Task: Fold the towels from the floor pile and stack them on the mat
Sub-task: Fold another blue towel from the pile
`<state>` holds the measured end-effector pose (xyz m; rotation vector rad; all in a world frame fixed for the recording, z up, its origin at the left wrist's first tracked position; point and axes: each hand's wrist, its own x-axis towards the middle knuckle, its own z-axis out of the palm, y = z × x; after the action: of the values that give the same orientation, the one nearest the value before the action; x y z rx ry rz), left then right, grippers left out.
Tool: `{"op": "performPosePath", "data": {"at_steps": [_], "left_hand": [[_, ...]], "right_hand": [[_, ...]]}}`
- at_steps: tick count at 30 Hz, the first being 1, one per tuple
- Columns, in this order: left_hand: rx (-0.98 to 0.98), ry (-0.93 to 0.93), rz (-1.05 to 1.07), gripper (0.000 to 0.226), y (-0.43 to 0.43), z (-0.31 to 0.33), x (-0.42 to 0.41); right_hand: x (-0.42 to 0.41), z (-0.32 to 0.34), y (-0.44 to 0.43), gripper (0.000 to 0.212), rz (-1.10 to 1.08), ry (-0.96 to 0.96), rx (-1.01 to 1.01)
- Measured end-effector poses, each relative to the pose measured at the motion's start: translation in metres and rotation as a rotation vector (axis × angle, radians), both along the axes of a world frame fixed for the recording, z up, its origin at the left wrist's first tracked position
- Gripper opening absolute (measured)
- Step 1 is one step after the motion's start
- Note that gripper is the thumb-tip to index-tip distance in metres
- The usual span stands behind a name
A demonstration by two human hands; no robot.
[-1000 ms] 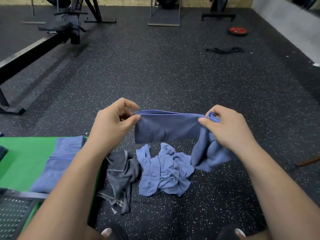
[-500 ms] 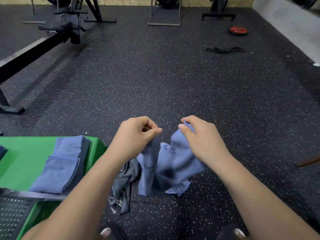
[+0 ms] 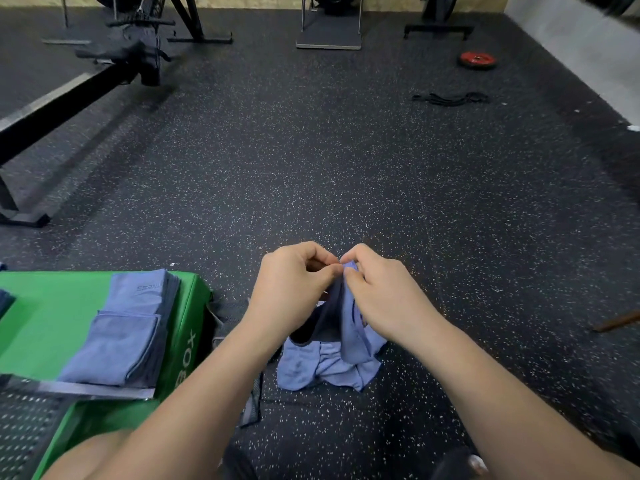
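Observation:
A blue towel (image 3: 351,327) hangs doubled over between my hands, above the floor pile. My left hand (image 3: 294,292) and my right hand (image 3: 377,292) meet at its top corners, each pinching the cloth. Under it lies a crumpled blue towel (image 3: 322,370) on the speckled floor, with a grey striped towel (image 3: 230,315) partly hidden behind my left forearm. On the green mat (image 3: 52,313) at the left rests a stack of folded blue towels (image 3: 124,334).
A rowing machine (image 3: 69,95) runs along the far left. A dark perforated metal plate (image 3: 24,424) overlaps the mat's near corner. Far off lie a red weight plate (image 3: 478,59) and a black band (image 3: 450,98). A brown stick (image 3: 616,322) lies at the right.
My hands have come together from wide apart, bringing the towel's two top corners to meet so the stretched towel now hangs folded in half.

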<state>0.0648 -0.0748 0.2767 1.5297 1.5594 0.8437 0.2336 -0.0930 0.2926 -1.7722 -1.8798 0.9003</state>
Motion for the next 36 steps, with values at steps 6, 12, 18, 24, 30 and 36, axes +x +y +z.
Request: {"op": "performPosePath", "data": {"at_steps": [6,12,18,24,30,36], "left_hand": [[0.060,0.088,-0.016,0.007,-0.002,0.005,0.002],[0.133,0.066,-0.030,0.016,-0.003,0.011,-0.001],[0.199,0.028,-0.053,0.018,-0.003,0.015,-0.001],[0.228,-0.058,-0.078,0.014,-0.003,0.017,-0.003],[0.232,-0.058,-0.173,0.022,0.000,0.019,-0.008],[0.183,0.051,-0.201,0.028,0.009,0.015,-0.025]], "right_hand": [[-0.003,0.004,-0.002,0.041,-0.032,0.213,-0.124],[-0.006,-0.002,0.001,0.060,-0.025,0.359,-0.147],[-0.008,0.001,-0.001,0.034,-0.100,0.446,-0.083],[-0.005,0.005,-0.002,0.012,-0.148,0.475,0.005],[0.002,0.006,0.002,0.014,-0.124,0.403,0.143],[0.017,0.013,0.010,0.012,-0.149,0.395,0.238]]}}
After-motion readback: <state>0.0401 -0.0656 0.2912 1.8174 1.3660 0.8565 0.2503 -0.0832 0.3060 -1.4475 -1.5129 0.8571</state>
